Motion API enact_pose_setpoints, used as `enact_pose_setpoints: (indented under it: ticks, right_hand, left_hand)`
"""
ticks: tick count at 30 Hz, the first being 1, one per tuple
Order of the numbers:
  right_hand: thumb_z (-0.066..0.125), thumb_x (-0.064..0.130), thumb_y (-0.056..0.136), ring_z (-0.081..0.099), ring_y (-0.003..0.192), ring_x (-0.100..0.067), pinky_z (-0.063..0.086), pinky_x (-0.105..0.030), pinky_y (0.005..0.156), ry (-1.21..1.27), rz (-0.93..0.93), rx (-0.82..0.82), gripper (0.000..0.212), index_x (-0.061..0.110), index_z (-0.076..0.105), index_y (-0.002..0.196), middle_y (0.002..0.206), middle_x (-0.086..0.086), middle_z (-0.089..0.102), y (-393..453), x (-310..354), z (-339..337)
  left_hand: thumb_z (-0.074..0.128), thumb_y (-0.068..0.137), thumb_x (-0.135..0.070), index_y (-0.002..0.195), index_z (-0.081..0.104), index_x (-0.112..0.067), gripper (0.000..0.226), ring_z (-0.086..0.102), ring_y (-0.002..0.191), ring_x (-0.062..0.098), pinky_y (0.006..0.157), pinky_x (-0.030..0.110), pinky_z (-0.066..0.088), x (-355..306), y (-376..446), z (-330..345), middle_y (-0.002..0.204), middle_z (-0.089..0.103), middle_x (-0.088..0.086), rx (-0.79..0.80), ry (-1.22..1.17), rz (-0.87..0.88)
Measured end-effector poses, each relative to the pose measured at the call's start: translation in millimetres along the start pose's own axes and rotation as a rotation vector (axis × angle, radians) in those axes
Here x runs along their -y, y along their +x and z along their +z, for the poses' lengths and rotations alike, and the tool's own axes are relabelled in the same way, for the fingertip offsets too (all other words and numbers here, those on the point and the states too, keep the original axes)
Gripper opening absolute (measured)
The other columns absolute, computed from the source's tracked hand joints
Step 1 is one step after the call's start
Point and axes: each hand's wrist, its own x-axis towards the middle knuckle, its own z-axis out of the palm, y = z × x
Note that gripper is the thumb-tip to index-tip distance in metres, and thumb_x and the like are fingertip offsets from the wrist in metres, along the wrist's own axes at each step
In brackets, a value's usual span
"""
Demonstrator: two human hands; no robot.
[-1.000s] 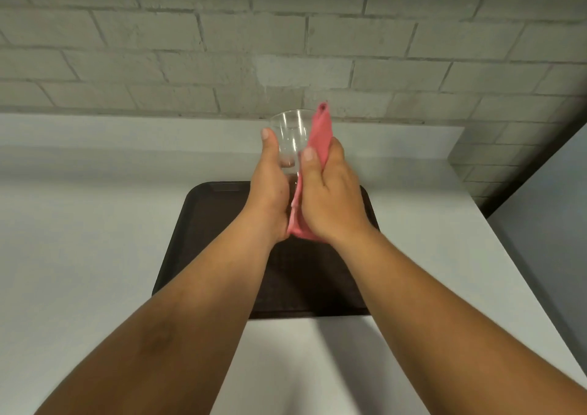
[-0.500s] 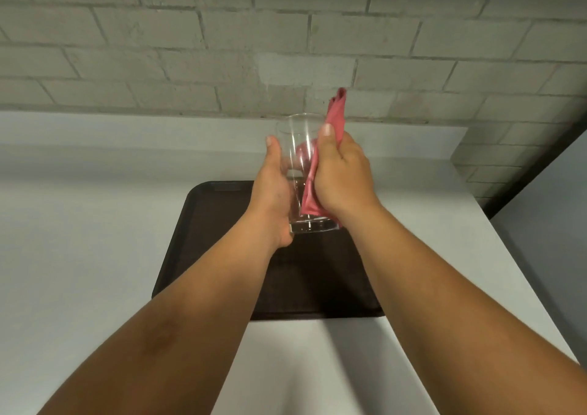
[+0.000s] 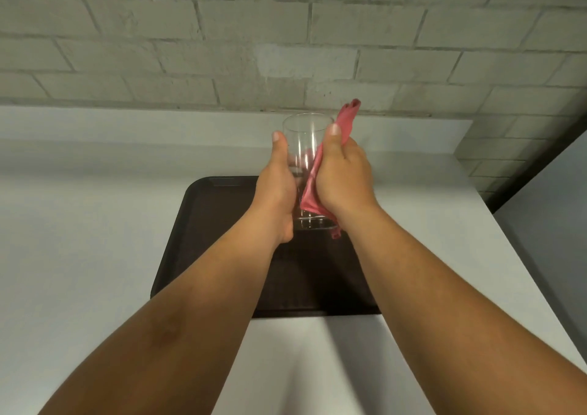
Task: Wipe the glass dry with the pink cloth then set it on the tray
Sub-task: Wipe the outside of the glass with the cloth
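Observation:
A clear tall glass (image 3: 304, 148) is held upright in the air above the dark brown tray (image 3: 216, 224). My left hand (image 3: 275, 189) grips its left side, thumb up near the rim. My right hand (image 3: 341, 176) presses the pink cloth (image 3: 313, 192) against the glass's right side. One end of the cloth sticks up past the rim and a corner hangs below the glass's base. The lower part of the glass is partly hidden by both hands.
The tray lies on a white counter (image 3: 95, 240) that ends at a grey brick wall (image 3: 286, 40). The counter's right edge (image 3: 495, 224) drops off beside a dark gap and a grey surface at the far right.
The glass has turned from tilted to upright between my hands. My right hand with the cloth has slid up along its right side, and the glass's base now shows below the hands.

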Motion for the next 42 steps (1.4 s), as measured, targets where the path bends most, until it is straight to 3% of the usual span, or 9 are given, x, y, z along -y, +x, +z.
enact_pose_setpoints:
  ticks: [5, 9, 12, 15, 20, 25, 30, 38, 42]
  right_hand:
    - [0.034, 0.052, 0.106, 0.067, 0.095, -0.024, 0.055, -0.038, 0.076, -0.176, -0.145, -0.030, 0.052, 0.010, 0.047, 0.132, 0.111, -0.007, 0.065, -17, -12, 16]
    - [0.027, 0.058, 0.106, 0.059, 0.072, -0.004, 0.039, -0.018, 0.056, -0.170, -0.064, -0.090, 0.054, 0.013, 0.056, 0.115, 0.088, 0.003, 0.063, -5, -4, 16]
    - [0.019, 0.059, 0.106, 0.068, 0.076, -0.015, 0.051, -0.027, 0.067, 0.041, 0.094, -0.078, 0.069, 0.012, 0.067, 0.089, 0.084, -0.007, 0.072, 8, -6, 9]
    - [0.022, 0.063, 0.104, 0.072, 0.096, -0.028, 0.057, -0.046, 0.089, 0.105, 0.152, 0.023, 0.072, 0.009, 0.069, 0.108, 0.104, -0.015, 0.075, 2, -11, 7]
    - [0.035, 0.051, 0.106, 0.065, 0.104, -0.024, 0.045, -0.030, 0.073, -0.132, -0.106, 0.048, 0.049, 0.013, 0.046, 0.134, 0.121, -0.007, 0.063, -19, -25, 17]
    - [0.028, 0.060, 0.105, 0.068, 0.089, -0.015, 0.051, -0.027, 0.072, -0.085, -0.081, -0.022, 0.059, 0.010, 0.053, 0.125, 0.101, -0.002, 0.068, -6, -12, 15]
    - [0.022, 0.062, 0.105, 0.076, 0.094, -0.032, 0.058, -0.051, 0.096, 0.217, 0.153, 0.044, 0.075, 0.006, 0.072, 0.108, 0.098, -0.017, 0.079, 9, -10, -1]
    - [0.032, 0.052, 0.107, 0.064, 0.096, -0.021, 0.046, -0.031, 0.073, -0.122, -0.097, 0.014, 0.050, 0.013, 0.049, 0.133, 0.107, -0.001, 0.063, -18, -19, 16]
    - [0.031, 0.057, 0.106, 0.065, 0.083, -0.014, 0.042, -0.022, 0.061, -0.162, -0.165, -0.037, 0.051, 0.013, 0.051, 0.123, 0.097, 0.000, 0.064, -13, -10, 15]
  left_hand:
    - [0.031, 0.107, -0.073, 0.096, 0.070, -0.016, 0.070, 0.077, 0.055, 0.007, 0.044, 0.019, 0.056, 2, 12, -2, 0.064, 0.080, 0.000, -0.084, 0.121, 0.066]
    - [0.032, 0.108, -0.071, 0.101, 0.066, -0.020, 0.062, 0.080, 0.067, 0.010, 0.052, 0.024, 0.060, 5, 15, -2, 0.074, 0.081, -0.002, -0.058, 0.145, 0.121]
    - [0.032, 0.107, -0.072, 0.097, 0.062, -0.019, 0.062, 0.081, 0.077, 0.016, 0.063, 0.027, 0.062, 8, 15, -1, 0.083, 0.081, 0.004, -0.052, 0.158, 0.150]
    - [0.033, 0.105, -0.076, 0.105, 0.067, -0.019, 0.066, 0.081, 0.061, 0.010, 0.050, 0.024, 0.062, 2, 12, -3, 0.066, 0.082, -0.004, -0.054, 0.096, 0.062]
    - [0.032, 0.107, -0.073, 0.114, 0.075, -0.009, 0.078, 0.078, 0.054, 0.010, 0.041, 0.018, 0.054, 1, 12, -3, 0.062, 0.080, -0.001, -0.103, 0.098, -0.014]
    - [0.029, 0.107, -0.072, 0.099, 0.070, -0.018, 0.069, 0.082, 0.069, 0.006, 0.059, 0.023, 0.064, 11, 11, -8, 0.070, 0.083, -0.008, -0.025, 0.152, 0.100]
    - [0.030, 0.103, -0.078, 0.087, 0.072, -0.024, 0.070, 0.084, 0.087, 0.022, 0.095, 0.051, 0.063, 13, 4, -7, 0.082, 0.086, 0.002, 0.035, 0.103, 0.105]
    - [0.030, 0.107, -0.073, 0.117, 0.075, -0.014, 0.076, 0.081, 0.070, 0.008, 0.059, 0.022, 0.060, 11, 11, -3, 0.078, 0.082, -0.001, -0.111, 0.134, 0.119]
    - [0.029, 0.107, -0.072, 0.106, 0.076, -0.016, 0.073, 0.083, 0.073, 0.010, 0.061, 0.025, 0.064, 14, 10, -9, 0.076, 0.085, 0.000, -0.015, 0.107, 0.106]
